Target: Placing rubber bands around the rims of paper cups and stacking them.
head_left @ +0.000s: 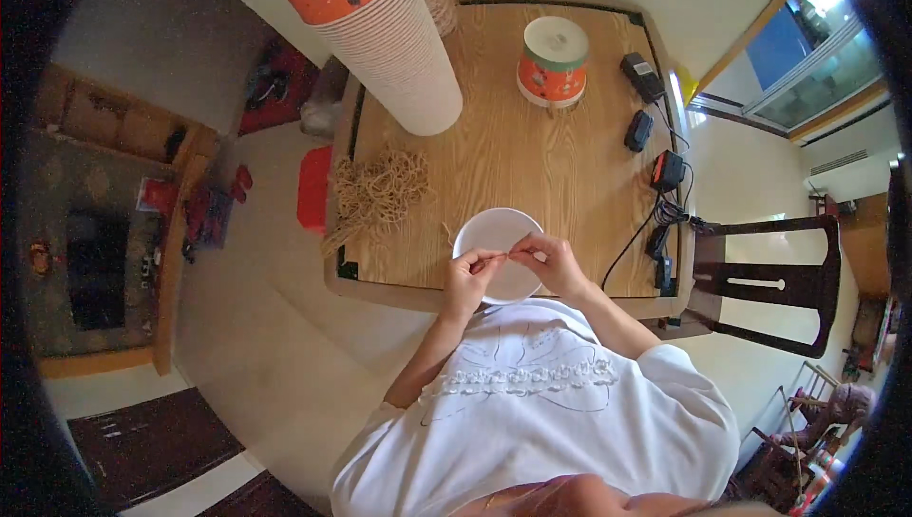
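Note:
My left hand [472, 276] and my right hand [551, 263] meet fingertip to fingertip over a round white paper tub [496, 222], whose open mouth faces up at the table's near edge. Both hands are closed in a pinch. Whatever lies between the fingertips is too small to make out. To the left, a loose tangle of tan twine [382, 189] lies on the wooden table [532, 156], and a short strand shows beside the tub's rim.
A tall leaning stack of nested paper tubs [394, 52] rises at the back left. Farther back sits an upside-down orange tub [551, 75]. Black adapters [642, 77] and cables line the right edge, near a dark wooden chair [769, 280]. A red stool [314, 189] stands left.

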`<action>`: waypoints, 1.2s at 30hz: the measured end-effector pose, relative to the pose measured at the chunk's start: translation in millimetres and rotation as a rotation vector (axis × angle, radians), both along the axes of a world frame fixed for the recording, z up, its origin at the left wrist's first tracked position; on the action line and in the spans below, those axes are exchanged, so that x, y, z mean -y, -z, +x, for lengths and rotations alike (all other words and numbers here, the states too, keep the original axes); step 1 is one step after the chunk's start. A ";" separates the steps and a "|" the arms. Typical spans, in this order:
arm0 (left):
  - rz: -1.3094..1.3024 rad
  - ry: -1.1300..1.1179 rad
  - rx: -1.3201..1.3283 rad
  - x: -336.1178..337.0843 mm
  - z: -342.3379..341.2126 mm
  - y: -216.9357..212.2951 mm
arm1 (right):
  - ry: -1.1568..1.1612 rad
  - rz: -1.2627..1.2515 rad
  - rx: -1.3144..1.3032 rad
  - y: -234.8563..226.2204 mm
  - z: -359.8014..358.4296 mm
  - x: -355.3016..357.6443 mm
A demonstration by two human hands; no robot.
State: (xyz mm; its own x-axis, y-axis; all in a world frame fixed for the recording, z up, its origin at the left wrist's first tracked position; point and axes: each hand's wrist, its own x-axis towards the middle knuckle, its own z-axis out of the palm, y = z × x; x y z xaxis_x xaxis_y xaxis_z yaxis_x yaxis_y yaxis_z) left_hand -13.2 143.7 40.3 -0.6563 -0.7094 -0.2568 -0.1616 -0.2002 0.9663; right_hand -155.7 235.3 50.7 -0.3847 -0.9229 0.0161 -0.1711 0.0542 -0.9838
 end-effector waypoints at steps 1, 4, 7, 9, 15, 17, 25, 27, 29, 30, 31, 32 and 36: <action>0.005 -0.039 -0.054 -1.8 -1.3 0.4 | -0.001 0.001 0.001 -1.2 0.0 -0.8; -0.077 -0.026 -0.055 -5.7 -3.8 -2.7 | -0.017 0.025 -0.027 -2.0 -0.6 -3.8; -0.107 -0.025 -0.055 -9.3 -5.6 -1.6 | -0.020 0.047 -0.053 0.2 1.2 -6.7; -0.142 -0.005 -0.032 -10.0 -7.9 -3.7 | 0.019 0.065 -0.071 2.7 3.7 -8.0; -0.427 0.136 0.042 -8.3 -21.0 -7.6 | 0.081 0.159 -0.187 21.6 -2.8 -17.6; -0.439 0.148 0.021 -10.7 -26.9 -0.5 | 0.138 0.173 -0.090 30.4 -4.1 -22.0; -0.526 0.127 0.129 -3.5 -40.8 36.9 | 0.265 0.212 0.097 60.1 -37.5 -27.1; -0.529 0.108 0.145 -2.9 -48.0 36.8 | 0.268 0.162 0.169 79.0 -37.8 -27.0; -0.531 0.087 0.162 -2.3 -53.7 37.8 | 0.268 0.111 0.240 93.6 -39.9 -26.2; -0.538 0.079 0.144 -1.7 -55.4 39.1 | 0.271 0.049 0.429 97.1 -41.4 -24.2; -0.545 0.072 0.125 -1.3 -56.6 40.4 | 0.273 -0.014 0.618 100.3 -42.7 -22.9; -0.546 0.071 0.125 -1.2 -57.3 41.5 | 0.272 -0.015 0.619 103.6 -43.5 -21.9; -0.551 0.044 0.139 1.1 -59.1 44.7 | 0.267 0.039 0.458 85.6 -38.6 -15.8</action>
